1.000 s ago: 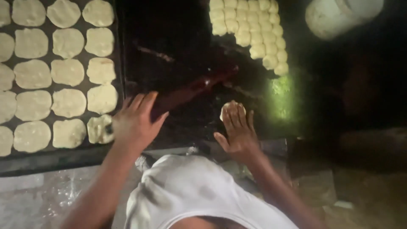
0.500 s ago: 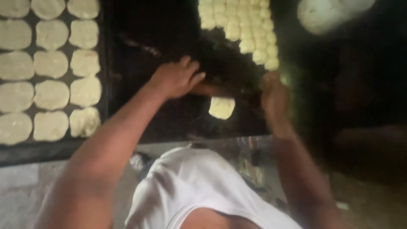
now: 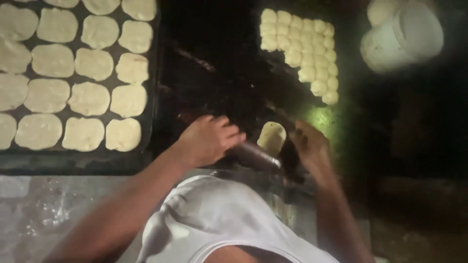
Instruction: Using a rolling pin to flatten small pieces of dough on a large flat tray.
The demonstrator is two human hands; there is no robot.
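Left hand (image 3: 208,140) and right hand (image 3: 309,146) clamped on dark rolling pin (image 3: 253,156) centre frame, over dough disc (image 3: 272,137). White bucket (image 3: 402,36) upper right.

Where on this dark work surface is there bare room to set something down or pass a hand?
The dark board is bare between the tray of flattened dough rounds and the block of small dough balls. The tray itself is packed. Near the body it is crowded: left hand and right hand work a rolling pin over one dough piece.
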